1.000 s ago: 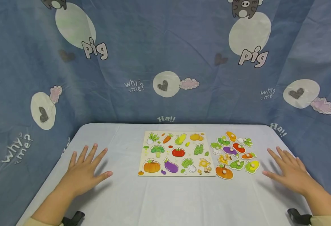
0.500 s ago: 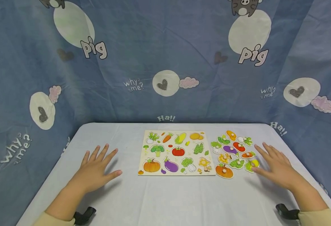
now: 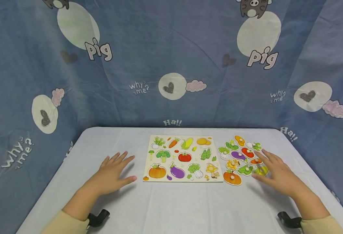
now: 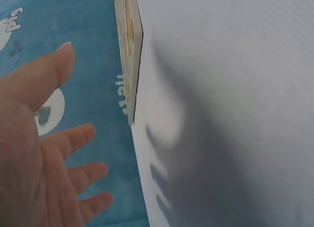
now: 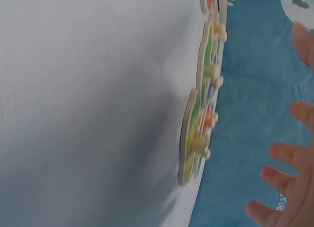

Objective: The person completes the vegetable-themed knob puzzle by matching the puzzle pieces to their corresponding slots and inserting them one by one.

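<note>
A flat puzzle board printed with vegetables lies mid-table. Beside its right edge sits a cluster of knobbed vegetable pieces, among them a pumpkin piece, an eggplant piece, a tomato piece and a corn piece. My left hand hovers above the cloth left of the board, fingers spread, holding nothing. Over the right side of the cluster hovers my right hand, fingers spread; it partly hides the corn and carrot pieces. The right wrist view shows a gap between its fingers and the knobs.
A white cloth covers the table. Behind it and at both sides hangs a blue curtain with printed pigs and words. A black strap-like device sits at the left wrist, and a similar device at the right.
Both hands have moved inward: the left hand rightward towards the board, the right hand leftward until it hangs over the edge of the pieces. Board and pieces stay where they were.
</note>
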A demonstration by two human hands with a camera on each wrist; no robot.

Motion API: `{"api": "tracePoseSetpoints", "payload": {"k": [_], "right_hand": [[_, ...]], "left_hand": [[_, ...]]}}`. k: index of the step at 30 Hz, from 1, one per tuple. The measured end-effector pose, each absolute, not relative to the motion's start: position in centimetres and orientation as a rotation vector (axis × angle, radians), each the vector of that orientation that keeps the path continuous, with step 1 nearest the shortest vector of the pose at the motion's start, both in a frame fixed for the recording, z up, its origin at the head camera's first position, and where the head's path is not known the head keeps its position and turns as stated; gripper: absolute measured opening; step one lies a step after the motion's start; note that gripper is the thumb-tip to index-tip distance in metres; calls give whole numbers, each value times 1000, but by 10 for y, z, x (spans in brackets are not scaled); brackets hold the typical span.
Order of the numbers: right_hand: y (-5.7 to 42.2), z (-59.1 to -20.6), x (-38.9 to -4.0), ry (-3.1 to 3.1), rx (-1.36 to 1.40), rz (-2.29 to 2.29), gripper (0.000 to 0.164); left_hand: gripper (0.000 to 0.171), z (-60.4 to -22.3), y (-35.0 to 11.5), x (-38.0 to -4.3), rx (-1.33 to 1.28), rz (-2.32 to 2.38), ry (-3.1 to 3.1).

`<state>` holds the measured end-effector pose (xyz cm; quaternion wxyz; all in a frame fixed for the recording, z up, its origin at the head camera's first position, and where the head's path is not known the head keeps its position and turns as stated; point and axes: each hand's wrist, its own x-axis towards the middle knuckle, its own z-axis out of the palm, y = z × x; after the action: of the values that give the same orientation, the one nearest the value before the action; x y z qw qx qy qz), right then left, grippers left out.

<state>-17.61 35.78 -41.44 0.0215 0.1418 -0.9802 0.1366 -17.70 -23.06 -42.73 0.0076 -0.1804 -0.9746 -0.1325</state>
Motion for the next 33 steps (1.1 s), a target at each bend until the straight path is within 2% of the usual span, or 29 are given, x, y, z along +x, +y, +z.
{"api": "tracePoseSetpoints", "payload": {"k": [6,17,25,33], "right_hand": [[351,-414,-176,-3051,481,454,91],[332,-413,-175,-3048,564,608,79],[317,-416,-179,-3071,631,679,78],[305,-415,-182,-3078,662,693,66]], "left_hand": [[78,-428,-219,-181,-609,-473,-3052],[85,-438,-206,-195,-575,-445,-3135],[91,-443,-199,-205,-572,-459,-3180],[88,-443,-195,-210,-575,-480,-3203]]}}
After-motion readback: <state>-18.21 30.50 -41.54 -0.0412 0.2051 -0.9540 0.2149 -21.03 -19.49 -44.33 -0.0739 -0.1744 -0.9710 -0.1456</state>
